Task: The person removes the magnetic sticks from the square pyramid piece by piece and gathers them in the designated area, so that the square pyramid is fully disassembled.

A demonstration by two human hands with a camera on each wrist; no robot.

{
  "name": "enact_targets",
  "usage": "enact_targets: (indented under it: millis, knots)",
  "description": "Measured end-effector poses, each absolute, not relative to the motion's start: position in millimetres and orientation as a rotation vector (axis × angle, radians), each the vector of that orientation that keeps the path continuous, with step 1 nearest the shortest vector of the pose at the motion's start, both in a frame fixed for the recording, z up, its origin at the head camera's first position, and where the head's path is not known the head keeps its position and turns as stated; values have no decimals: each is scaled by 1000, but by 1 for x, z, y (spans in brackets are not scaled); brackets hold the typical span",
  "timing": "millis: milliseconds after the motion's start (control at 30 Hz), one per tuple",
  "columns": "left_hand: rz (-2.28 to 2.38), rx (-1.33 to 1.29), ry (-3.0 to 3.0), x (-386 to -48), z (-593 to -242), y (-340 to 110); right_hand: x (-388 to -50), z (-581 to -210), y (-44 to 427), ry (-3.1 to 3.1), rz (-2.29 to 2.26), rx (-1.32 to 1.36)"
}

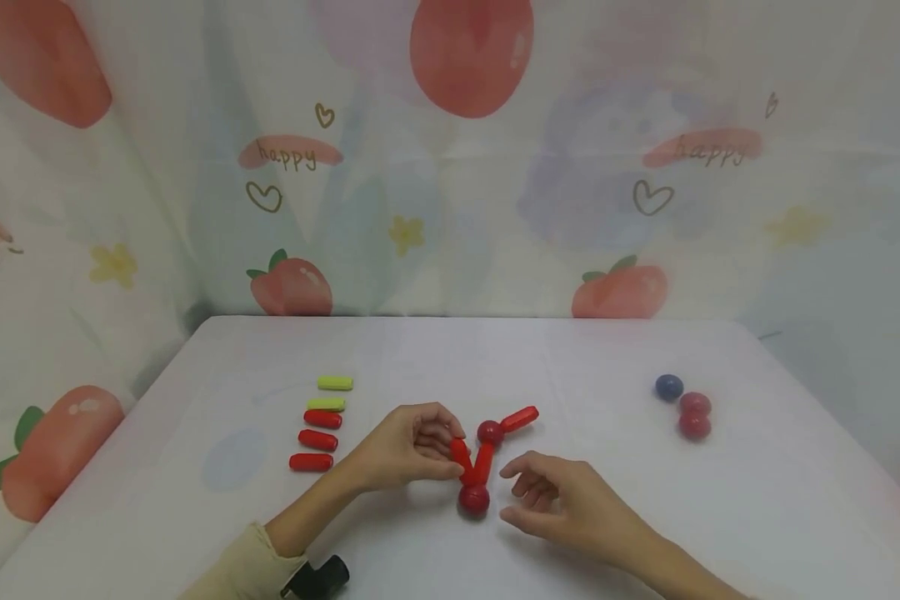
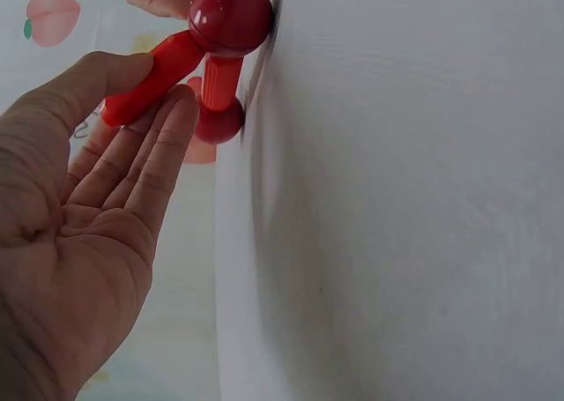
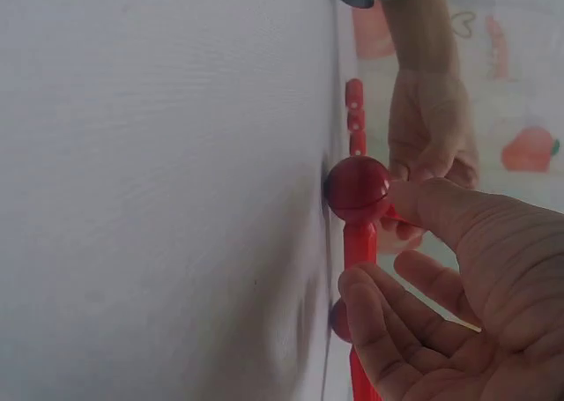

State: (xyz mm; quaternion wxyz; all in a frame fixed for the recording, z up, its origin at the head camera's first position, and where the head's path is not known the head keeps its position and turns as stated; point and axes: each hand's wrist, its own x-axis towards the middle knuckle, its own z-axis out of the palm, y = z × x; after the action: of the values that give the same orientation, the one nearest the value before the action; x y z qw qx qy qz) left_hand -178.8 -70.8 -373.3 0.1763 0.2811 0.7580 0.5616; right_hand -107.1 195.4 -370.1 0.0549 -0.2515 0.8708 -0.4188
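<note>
My left hand (image 1: pixel 405 448) pinches a red rod (image 2: pixel 163 73) between thumb and fingers. One end of that rod meets a dark red ball (image 1: pixel 474 500) near me. From the same ball a second red rod (image 1: pixel 483 463) runs to a farther red ball (image 1: pixel 491 432), and a third red rod (image 1: pixel 521 418) sticks out from there to the right. The joined pieces form a zigzag. Just right of them hovers my right hand (image 1: pixel 570 502), fingers loosely bent around air; in the right wrist view its thumb (image 3: pixel 432 203) appears close beside the near ball.
Left on the white table (image 1: pixel 390 358) lie two yellow-green rods (image 1: pixel 335 383) and three red rods (image 1: pixel 318 440) in a column. Toward the right edge sit a blue ball (image 1: pixel 669 387) and two reddish balls (image 1: pixel 694 427). A patterned cloth (image 1: pixel 465 208) hangs behind.
</note>
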Motion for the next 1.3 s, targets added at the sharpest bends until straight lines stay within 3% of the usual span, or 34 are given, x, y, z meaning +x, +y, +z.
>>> enact_targets:
  millis: [667, 1033, 1300]
  knots:
    - [1331, 1036, 2383, -167, -381, -68, -120, -372, 177, 2595, -1174, -852]
    - [1379, 939, 2595, -165, -376, -71, -113, -373, 183, 2622, -1123, -809]
    - [1428, 809, 2771, -174, -366, -112, -114, -375, 191, 2648, -1150, -836]
